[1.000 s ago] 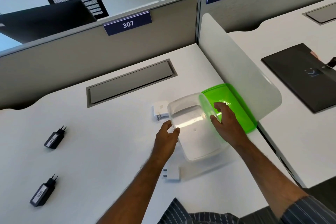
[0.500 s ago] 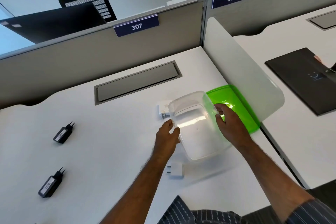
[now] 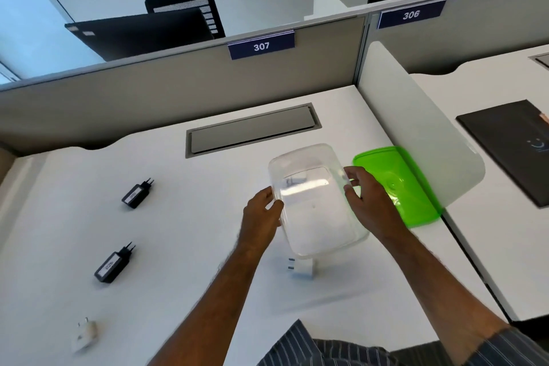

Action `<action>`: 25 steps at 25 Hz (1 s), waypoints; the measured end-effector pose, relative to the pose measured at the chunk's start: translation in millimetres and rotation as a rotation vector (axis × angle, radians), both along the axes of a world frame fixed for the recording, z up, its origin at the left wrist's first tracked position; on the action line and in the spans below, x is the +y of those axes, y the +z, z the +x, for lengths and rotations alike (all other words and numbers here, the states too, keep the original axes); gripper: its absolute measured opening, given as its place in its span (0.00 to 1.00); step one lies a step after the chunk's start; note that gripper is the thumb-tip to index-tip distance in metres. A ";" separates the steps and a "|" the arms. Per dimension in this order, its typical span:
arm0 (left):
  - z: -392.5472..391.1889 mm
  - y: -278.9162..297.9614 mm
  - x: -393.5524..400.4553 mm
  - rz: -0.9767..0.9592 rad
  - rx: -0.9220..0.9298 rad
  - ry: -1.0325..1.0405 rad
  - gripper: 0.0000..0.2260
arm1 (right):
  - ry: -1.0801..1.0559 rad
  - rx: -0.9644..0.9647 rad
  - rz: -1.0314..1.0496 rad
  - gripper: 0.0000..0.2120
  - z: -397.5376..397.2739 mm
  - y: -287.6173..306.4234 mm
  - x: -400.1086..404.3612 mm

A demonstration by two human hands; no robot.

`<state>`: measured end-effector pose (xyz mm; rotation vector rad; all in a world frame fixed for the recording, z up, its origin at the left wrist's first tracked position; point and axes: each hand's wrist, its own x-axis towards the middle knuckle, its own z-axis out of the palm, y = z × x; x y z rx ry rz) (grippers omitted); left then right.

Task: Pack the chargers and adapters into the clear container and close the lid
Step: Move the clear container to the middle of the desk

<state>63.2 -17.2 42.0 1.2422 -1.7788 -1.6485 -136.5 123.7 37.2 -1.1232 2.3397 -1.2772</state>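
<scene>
1. The clear container (image 3: pixel 315 202) is held tilted above the white tabletop (image 3: pixel 178 246), the left hand (image 3: pixel 261 217) gripping its left rim and the right hand (image 3: pixel 368 202) gripping its right rim.
2. The green lid (image 3: pixel 398 184) lies flat on the tabletop just right of the container, partly behind the right hand.
3. A white adapter (image 3: pixel 301 269) lies under the container's near edge; another white shape shows blurred through its far wall, and I cannot tell what it is.
4. Two black chargers (image 3: pixel 137 194) (image 3: pixel 114 263) lie well apart to the left, and a white adapter (image 3: pixel 84 334) sits near the front left edge.
5. A grey cable hatch (image 3: pixel 252 131) is set into the tabletop behind the container.
6. A white divider (image 3: pixel 416 128) stands right of the lid; grey partitions carry signs 307 (image 3: pixel 261 46) and 306 (image 3: pixel 411 13).
</scene>
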 end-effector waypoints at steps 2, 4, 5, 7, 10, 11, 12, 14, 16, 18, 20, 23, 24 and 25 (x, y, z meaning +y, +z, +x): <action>15.1 -0.1 -8.4 -0.027 -0.017 0.023 0.14 | 0.031 0.001 0.013 0.14 12.6 0.2 -7.8; 32.1 -0.1 -18.2 -0.034 -0.037 0.046 0.15 | 0.052 0.003 0.039 0.15 26.5 -0.1 -17.6; 40.2 -0.8 -22.2 -0.031 -0.037 0.054 0.15 | 0.061 -0.001 0.053 0.16 33.0 0.4 -21.9; 58.2 -0.2 -31.2 -0.025 -0.032 0.067 0.15 | 0.089 -0.006 0.072 0.15 47.6 1.9 -32.2; 82.3 -0.3 -45.1 -0.028 -0.050 0.080 0.14 | 0.107 -0.010 0.099 0.14 68.9 2.6 -45.6; 91.0 -0.5 -49.9 -0.030 -0.063 0.083 0.14 | 0.111 -0.013 0.110 0.14 77.4 2.3 -50.4; 99.8 -0.1 -55.1 -0.033 -0.077 0.085 0.13 | 0.117 -0.018 0.120 0.14 86.2 1.4 -55.2; 118.0 0.8 -65.2 -0.046 -0.109 0.084 0.13 | 0.131 -0.031 0.147 0.15 104.5 -2.4 -64.5; 137.1 -1.1 -75.8 -0.050 -0.143 0.088 0.13 | 0.144 -0.044 0.177 0.15 122.6 -8.2 -72.8; 153.7 -5.8 -84.9 -0.048 -0.180 0.096 0.15 | 0.168 -0.064 0.193 0.13 138.2 -14.0 -79.4; 171.7 -10.9 -95.0 -0.051 -0.212 0.098 0.16 | 0.192 -0.071 0.207 0.11 155.7 -19.7 -89.0; 193.8 -17.4 -109.2 -0.057 -0.251 0.085 0.20 | 0.203 -0.068 0.222 0.10 178.3 -28.6 -103.0; 200.0 -19.8 -113.5 -0.060 -0.265 0.079 0.21 | 0.205 -0.070 0.228 0.11 184.5 -31.5 -106.8; 205.2 -21.8 -117.0 -0.060 -0.277 0.074 0.21 | 0.208 -0.075 0.237 0.11 189.6 -34.1 -110.2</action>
